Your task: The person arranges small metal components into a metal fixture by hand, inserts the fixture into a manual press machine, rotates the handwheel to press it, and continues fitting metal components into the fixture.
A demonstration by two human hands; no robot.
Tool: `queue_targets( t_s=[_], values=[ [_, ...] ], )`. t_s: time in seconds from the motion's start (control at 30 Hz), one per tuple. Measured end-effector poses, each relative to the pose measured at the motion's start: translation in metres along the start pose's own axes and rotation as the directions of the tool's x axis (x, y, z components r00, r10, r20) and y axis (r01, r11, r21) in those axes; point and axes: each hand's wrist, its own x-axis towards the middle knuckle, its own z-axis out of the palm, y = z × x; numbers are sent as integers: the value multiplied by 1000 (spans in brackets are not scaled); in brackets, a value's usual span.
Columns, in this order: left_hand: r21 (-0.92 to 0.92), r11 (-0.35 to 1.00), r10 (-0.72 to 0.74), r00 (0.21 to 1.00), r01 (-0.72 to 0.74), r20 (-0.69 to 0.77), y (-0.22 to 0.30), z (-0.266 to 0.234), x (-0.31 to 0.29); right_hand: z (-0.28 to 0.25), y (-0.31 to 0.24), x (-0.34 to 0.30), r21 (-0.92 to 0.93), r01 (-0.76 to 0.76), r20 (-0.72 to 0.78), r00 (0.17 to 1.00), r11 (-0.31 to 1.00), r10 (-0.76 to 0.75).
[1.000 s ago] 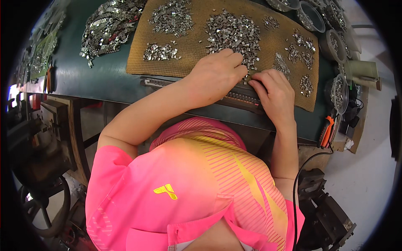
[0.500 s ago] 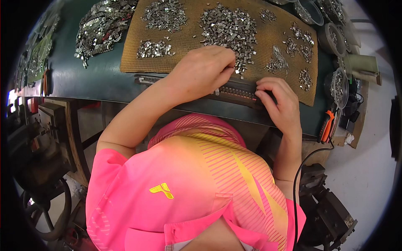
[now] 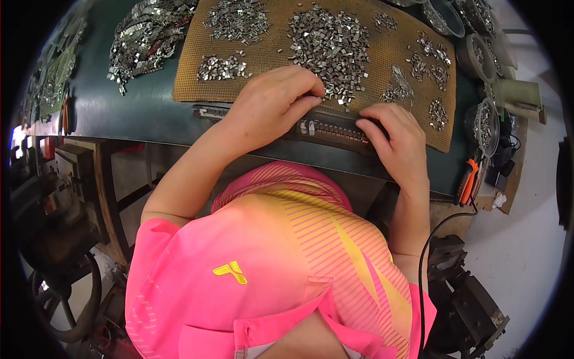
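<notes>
one green tabletop (image 3: 143,107), near dark machinery (image 3: 78,197), is partly covered by a tan mat (image 3: 275,63). a slotted bar (image 3: 338,133) is laid along its near edge, overlapped by the left hand (image 3: 269,105) and right hand (image 3: 399,140); whether either is clamped cannot be told. metal pieces (image 3: 329,48) are heaped beyond.

One fisheye view from the head — steeply down over pink shirt (image 3: 191,293) and green workbench (image 3: 146,110) — close, wide

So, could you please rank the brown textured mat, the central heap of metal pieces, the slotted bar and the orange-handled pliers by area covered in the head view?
1. Brown textured mat
2. Central heap of metal pieces
3. Slotted bar, partly hidden by the left hand
4. Orange-handled pliers
</notes>
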Motion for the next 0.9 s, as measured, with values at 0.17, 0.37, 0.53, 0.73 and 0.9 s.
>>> queue_targets(
  t_s=[0.17, 0.37, 0.53, 0.73, 0.9],
  values=[
    [-37, 999, -35, 999, 35, 10, 4, 5, 1, 19, -2, 13, -182, 27, -59, 997, 983, -38],
    [-88, 996, -3, 998, 9, 65, 12, 16, 5, 23, 1, 16, -204, 44, -36, 998, 978, -52],
    [-100, 991, 105, 985, -92, 133, 23, 35, 10, 11, 5, 12, -220, 11, -74, 997, 976, -28],
    [-43, 982, 185, 978, -182, 99, 26, 53, 13, 4, 8, 4, -246, 21, -28, 999, 969, -28],
    [-44, 987, 156, 980, -152, 120, 19, 38, 16, 6, 11, 1, -222, 35, -59, 997, 974, -49]
  ],
)
